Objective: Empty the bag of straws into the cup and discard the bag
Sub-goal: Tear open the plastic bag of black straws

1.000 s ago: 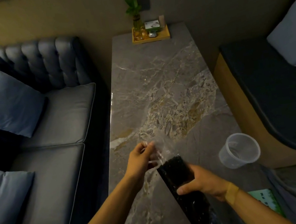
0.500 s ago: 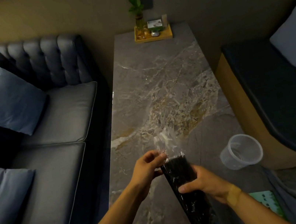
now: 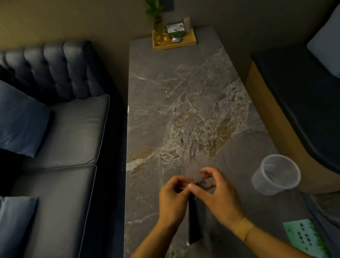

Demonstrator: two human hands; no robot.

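A clear bag of black straws [image 3: 194, 221] stands nearly upright over the near part of the marble table [image 3: 183, 104], between my two hands. My left hand [image 3: 172, 199] and my right hand [image 3: 217, 192] both pinch the bag's clear top, fingertips almost touching. The straw tips show dark between my fingers. A clear plastic cup [image 3: 275, 174] lies tilted on the table to the right of my right hand, its mouth facing up and toward me. It looks empty.
A dark sofa [image 3: 56, 147] with blue cushions runs along the table's left side. A bench [image 3: 316, 105] with pale cushions is on the right. A yellow tray [image 3: 174, 41] with a plant sits at the table's far end. A green card [image 3: 304, 239] lies near right.
My right hand has slid up from the bag's middle to its top, meeting my left hand there. The bag has turned more upright.
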